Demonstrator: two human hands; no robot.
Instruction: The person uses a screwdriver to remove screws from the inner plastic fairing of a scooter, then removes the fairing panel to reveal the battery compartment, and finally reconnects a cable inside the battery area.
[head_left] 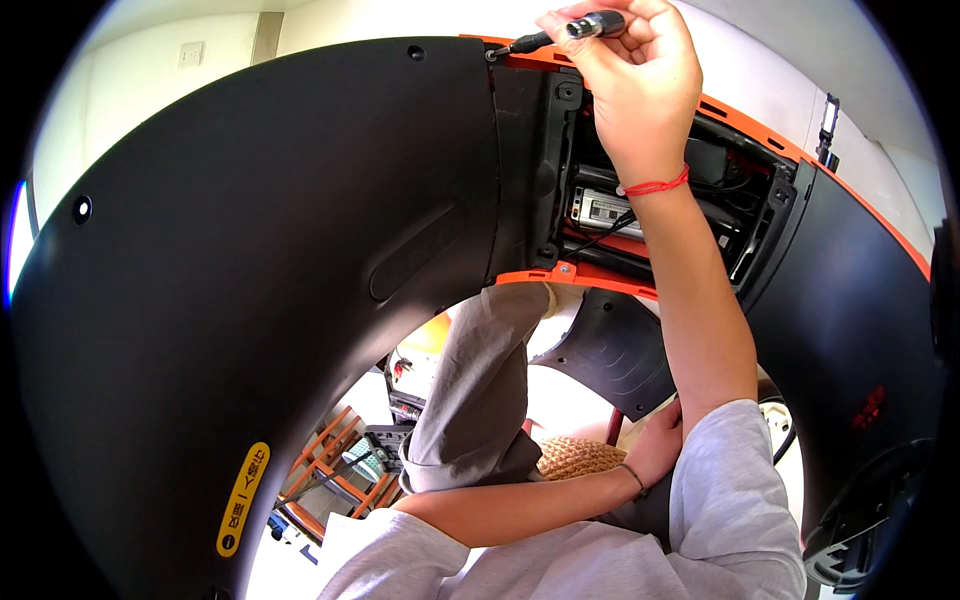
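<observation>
My right hand [650, 75] is raised at the top, its fingers closed round a screwdriver [590, 25]. The screwdriver's tip meets a screw [491, 56] in the upper corner of a large curved black panel [300, 190], beside the orange frame [740, 118]. Below my right wrist lies an opening in the frame with a silver box-shaped module [606, 212] and black cables. My left forearm crosses low in front of me, and my left hand [655, 445] rests against my right upper arm. Its fingers are partly hidden there.
A loose black cover plate [612, 350] sits below the opening, near a tan woven thing [580, 457]. A second black panel [850, 270] curves down at the right. Behind the left panel's inner edge stands an orange rack [335, 460]. My bent leg [470, 390] is in the middle.
</observation>
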